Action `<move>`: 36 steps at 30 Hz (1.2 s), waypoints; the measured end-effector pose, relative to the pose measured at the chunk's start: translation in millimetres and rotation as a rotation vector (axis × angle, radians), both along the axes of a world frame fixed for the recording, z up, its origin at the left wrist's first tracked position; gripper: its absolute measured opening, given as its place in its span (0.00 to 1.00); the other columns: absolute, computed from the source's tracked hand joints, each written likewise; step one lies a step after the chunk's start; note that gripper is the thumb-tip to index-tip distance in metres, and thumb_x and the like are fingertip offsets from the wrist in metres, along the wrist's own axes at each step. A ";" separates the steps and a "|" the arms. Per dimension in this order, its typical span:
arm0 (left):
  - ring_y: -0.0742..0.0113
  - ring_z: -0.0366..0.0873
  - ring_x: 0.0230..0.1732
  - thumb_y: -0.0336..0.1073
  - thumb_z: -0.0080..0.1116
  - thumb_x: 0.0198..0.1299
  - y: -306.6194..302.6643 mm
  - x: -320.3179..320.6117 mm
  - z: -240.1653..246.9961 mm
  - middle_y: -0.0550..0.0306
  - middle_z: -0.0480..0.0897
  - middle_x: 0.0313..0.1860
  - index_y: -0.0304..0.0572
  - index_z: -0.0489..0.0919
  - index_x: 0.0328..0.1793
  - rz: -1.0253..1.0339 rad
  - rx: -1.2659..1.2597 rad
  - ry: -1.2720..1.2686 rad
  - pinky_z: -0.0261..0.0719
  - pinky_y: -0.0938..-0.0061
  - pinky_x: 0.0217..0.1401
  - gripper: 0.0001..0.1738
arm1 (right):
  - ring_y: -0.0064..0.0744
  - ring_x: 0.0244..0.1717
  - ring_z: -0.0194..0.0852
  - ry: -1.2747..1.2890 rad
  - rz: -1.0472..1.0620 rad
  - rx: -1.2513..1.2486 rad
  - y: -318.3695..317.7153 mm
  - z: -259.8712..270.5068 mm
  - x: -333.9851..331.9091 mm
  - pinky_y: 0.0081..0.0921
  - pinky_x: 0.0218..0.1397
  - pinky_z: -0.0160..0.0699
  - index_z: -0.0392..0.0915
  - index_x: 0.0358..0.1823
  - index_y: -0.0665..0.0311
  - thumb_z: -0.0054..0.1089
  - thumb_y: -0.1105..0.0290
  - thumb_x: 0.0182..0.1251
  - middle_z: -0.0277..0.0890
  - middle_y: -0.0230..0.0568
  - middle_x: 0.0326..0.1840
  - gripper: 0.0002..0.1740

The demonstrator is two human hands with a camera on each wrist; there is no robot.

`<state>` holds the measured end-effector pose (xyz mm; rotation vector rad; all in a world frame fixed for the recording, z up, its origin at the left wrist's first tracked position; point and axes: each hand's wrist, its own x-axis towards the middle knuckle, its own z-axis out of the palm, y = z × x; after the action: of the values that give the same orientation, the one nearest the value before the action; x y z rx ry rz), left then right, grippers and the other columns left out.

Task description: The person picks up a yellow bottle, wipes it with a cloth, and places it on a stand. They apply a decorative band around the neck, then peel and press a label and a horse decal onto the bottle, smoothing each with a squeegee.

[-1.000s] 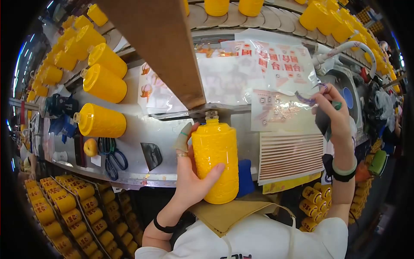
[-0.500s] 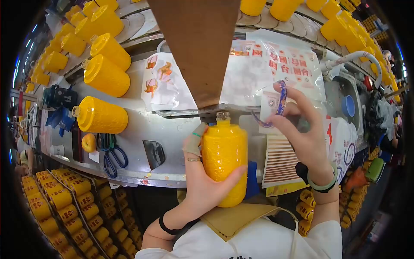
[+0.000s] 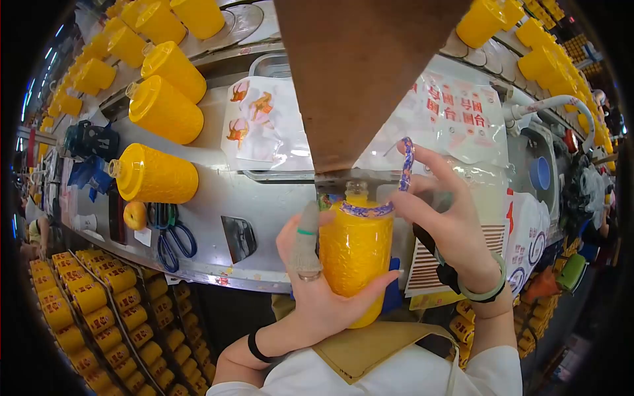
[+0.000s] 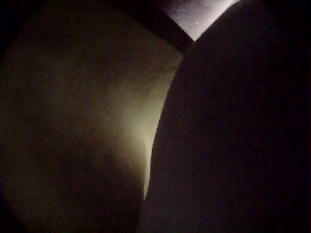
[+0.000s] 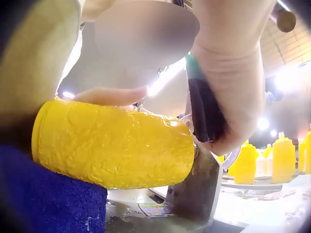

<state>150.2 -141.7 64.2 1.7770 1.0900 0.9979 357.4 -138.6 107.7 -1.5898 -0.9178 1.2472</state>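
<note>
A glossy yellow bottle [image 3: 356, 257] with a clear glass neck leans back against the bench edge. My left hand [image 3: 317, 303] holds it from the left side, a cloth finger cover [image 3: 306, 247] on one finger. A purple-and-blue patterned decal strip [image 3: 366, 210] lies across the bottle's shoulder, and its other end rises up into my right hand [image 3: 452, 228], which pinches it between thumb and finger. A black flat piece with a green end [image 5: 206, 107] sits in the right palm. The left wrist view is mostly dark.
A brown post [image 3: 356, 79] stands just beyond the bottle. Yellow bottles [image 3: 158, 173] and blue-handled scissors [image 3: 173, 237] are on the left. Decal sheets [image 3: 456, 112] cover the bench behind; a blue pad [image 5: 53, 194] lies under the bottle. A sink [image 3: 553, 158] is at right.
My right hand has come left from over the sheets with the decal strip, and one end now lies on the bottle's shoulder. The left hand has kept hold of the bottle.
</note>
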 end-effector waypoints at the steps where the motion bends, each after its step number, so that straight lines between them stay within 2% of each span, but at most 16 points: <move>1: 0.46 0.63 0.69 0.44 0.86 0.45 2.4 0.7 3.6 0.42 0.66 0.66 0.33 0.64 0.75 -0.011 0.034 0.017 0.68 0.56 0.70 0.55 | 0.18 0.40 0.75 0.001 0.001 -0.001 -0.4 -2.1 -0.9 0.20 0.48 0.74 0.69 0.70 0.70 0.71 0.74 0.67 0.84 0.32 0.37 0.32; 8: 0.43 0.63 0.68 0.42 0.83 0.49 10.1 2.7 8.2 0.43 0.69 0.64 0.35 0.69 0.71 -0.048 0.052 0.095 0.67 0.56 0.70 0.47 | 0.17 0.40 0.74 -0.074 0.036 -0.008 1.8 -5.0 -1.0 0.21 0.50 0.74 0.67 0.71 0.70 0.71 0.74 0.67 0.83 0.32 0.35 0.33; 10: 0.53 0.67 0.66 0.36 0.82 0.48 12.8 1.5 11.4 0.45 0.70 0.63 0.31 0.53 0.83 -0.087 0.171 0.188 0.65 0.57 0.71 0.62 | 0.18 0.40 0.74 -0.072 0.014 -0.009 -0.3 -7.6 -1.9 0.20 0.51 0.73 0.67 0.71 0.70 0.72 0.73 0.66 0.83 0.31 0.35 0.34; 13: 0.53 0.68 0.64 0.35 0.81 0.48 12.8 3.2 8.4 0.44 0.70 0.63 0.31 0.53 0.83 -0.094 0.124 0.129 0.66 0.57 0.70 0.60 | 0.18 0.41 0.75 -0.116 0.033 0.008 -0.6 -7.8 -1.7 0.21 0.52 0.73 0.67 0.72 0.69 0.72 0.73 0.66 0.83 0.31 0.35 0.35; 18: 0.51 0.68 0.66 0.34 0.80 0.48 12.1 1.9 10.0 0.43 0.68 0.64 0.29 0.53 0.82 -0.110 0.129 0.181 0.66 0.56 0.71 0.59 | 0.18 0.41 0.76 -0.120 0.061 0.043 3.2 -8.0 -3.3 0.22 0.54 0.73 0.67 0.74 0.68 0.73 0.74 0.64 0.81 0.29 0.33 0.37; 20: 0.42 0.64 0.69 0.40 0.81 0.49 10.2 4.6 10.1 0.43 0.72 0.64 0.34 0.71 0.70 -0.026 0.084 0.096 0.67 0.53 0.70 0.44 | 0.18 0.40 0.76 -0.113 0.078 0.016 3.8 -7.9 -3.9 0.22 0.54 0.73 0.66 0.75 0.67 0.74 0.74 0.64 0.80 0.29 0.32 0.38; 21: 0.42 0.64 0.69 0.40 0.81 0.49 10.4 3.9 9.3 0.43 0.72 0.64 0.34 0.71 0.70 -0.027 0.084 0.097 0.67 0.53 0.70 0.44 | 0.18 0.40 0.76 -0.112 0.077 0.016 4.3 -7.2 -4.4 0.22 0.54 0.73 0.66 0.75 0.67 0.74 0.74 0.64 0.80 0.29 0.32 0.38; 23: 0.49 0.69 0.67 0.35 0.80 0.48 11.1 1.9 7.1 0.43 0.69 0.65 0.29 0.54 0.82 -0.103 0.128 0.143 0.66 0.54 0.73 0.59 | 0.18 0.40 0.76 -0.139 0.078 -0.003 4.4 -5.9 -5.1 0.21 0.54 0.74 0.66 0.75 0.66 0.74 0.75 0.63 0.80 0.29 0.32 0.39; 27: 0.47 0.69 0.69 0.35 0.80 0.49 11.6 2.9 11.3 0.43 0.69 0.66 0.30 0.55 0.81 -0.113 0.156 0.203 0.66 0.52 0.74 0.58 | 0.18 0.39 0.76 -0.116 0.069 0.005 3.8 -7.2 -4.5 0.21 0.53 0.74 0.66 0.76 0.66 0.74 0.75 0.63 0.80 0.29 0.32 0.40; 30: 0.48 0.70 0.70 0.33 0.80 0.50 8.4 3.1 5.9 0.43 0.69 0.66 0.30 0.59 0.80 -0.109 0.117 0.119 0.68 0.54 0.75 0.54 | 0.18 0.38 0.75 -0.103 0.070 -0.004 4.5 -7.0 -4.9 0.20 0.51 0.74 0.65 0.76 0.66 0.74 0.75 0.63 0.79 0.29 0.32 0.40; 36: 0.51 0.73 0.69 0.31 0.78 0.52 7.2 2.2 5.7 0.42 0.69 0.67 0.30 0.62 0.78 -0.133 0.057 0.085 0.73 0.61 0.72 0.49 | 0.16 0.36 0.73 -0.109 0.052 0.023 2.9 -15.3 -5.6 0.19 0.46 0.73 0.65 0.76 0.66 0.74 0.75 0.63 0.78 0.28 0.30 0.40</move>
<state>152.4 -134.5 69.8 1.9262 0.9896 0.8880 351.7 -135.8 92.4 -1.6385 -1.0449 1.1910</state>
